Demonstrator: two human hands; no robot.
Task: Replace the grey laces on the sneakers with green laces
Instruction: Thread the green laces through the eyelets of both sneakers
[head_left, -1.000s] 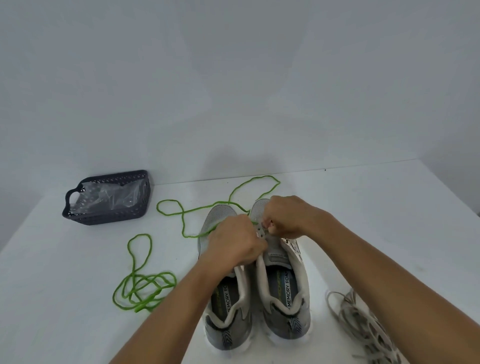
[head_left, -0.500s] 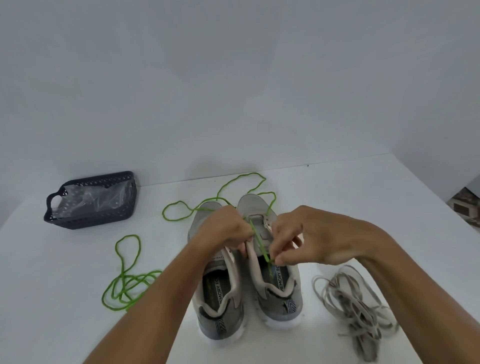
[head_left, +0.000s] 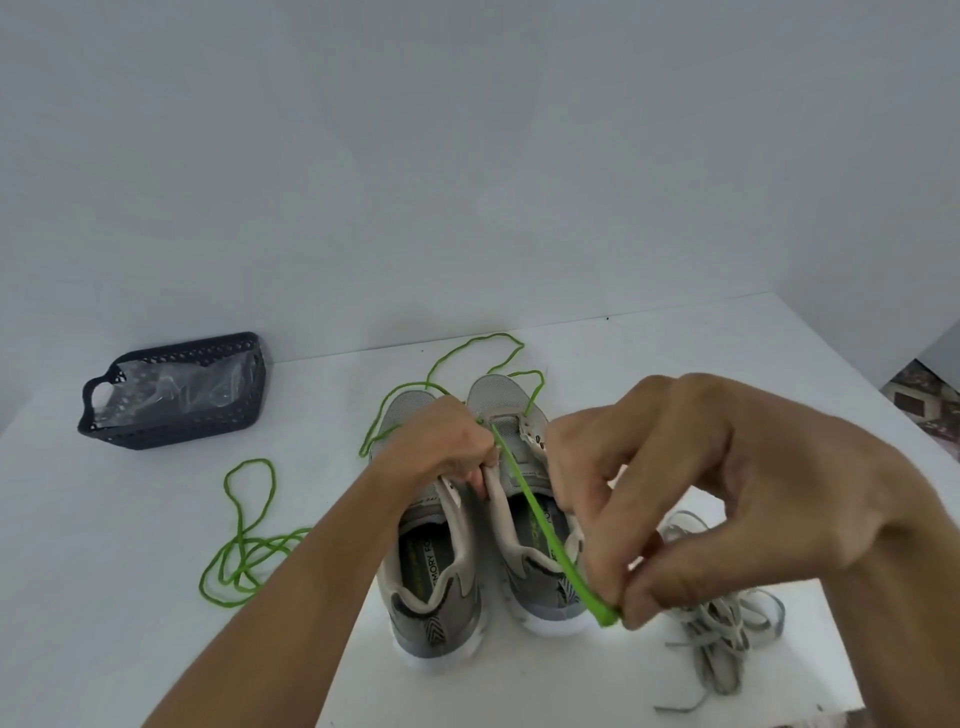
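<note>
The right hand (head_left: 727, 499) pinches the green lace (head_left: 540, 525) tip, nearest, pulled taut over the right sneaker (head_left: 524, 519). Grey laces (head_left: 722, 639) lie right of the sneaker. The left hand (head_left: 441, 441) grips its eyelet edge. A spare lace (head_left: 244, 545) lies left of it; a basket (head_left: 176, 389) stands beyond.

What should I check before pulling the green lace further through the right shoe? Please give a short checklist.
1. Right hand pinches the lace end: ok.
2. Left hand steadies the right shoe: ok.
3. Lace runs straight from the front eyelet: ok.
4. Slack behind the shoes free of knots: cannot tell.
5. Grey laces lie apart from the shoe: ok.
</note>
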